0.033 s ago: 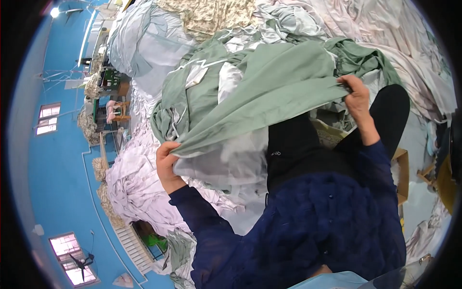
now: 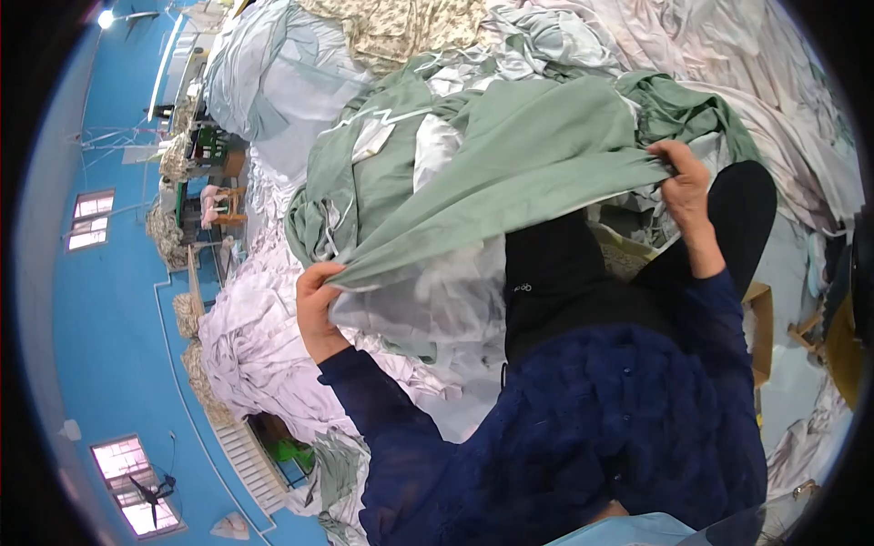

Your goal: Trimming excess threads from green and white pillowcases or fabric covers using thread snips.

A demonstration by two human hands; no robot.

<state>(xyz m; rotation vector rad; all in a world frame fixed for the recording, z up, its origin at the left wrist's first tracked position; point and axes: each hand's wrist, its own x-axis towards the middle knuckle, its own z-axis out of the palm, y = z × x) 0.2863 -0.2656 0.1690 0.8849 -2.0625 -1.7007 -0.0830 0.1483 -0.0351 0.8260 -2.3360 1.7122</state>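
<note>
Green cloth [image 2: 546, 136] held out at lap height, its near edge drawn in a long slanting line between the two hands, rest of it lying back over the cloth pile. Left hand [image 2: 319, 308] closed in a pinch on the near-left end, thumb and fingers together; right hand [image 2: 686, 189] pinches the right end, higher up, fingertips partly hidden in the fold. Sheer white cloth [image 2: 423, 305] hangs below the edge, near the left hand; lilac heap [image 2: 269, 341] beyond that; black trousers [image 2: 553, 273] under the middle of the span. Step in hand, as I judge it: stretching the edge straight. Next move calls for even tension from both pinches, and keeping the sheer layer clear of the left fingers.
</note>
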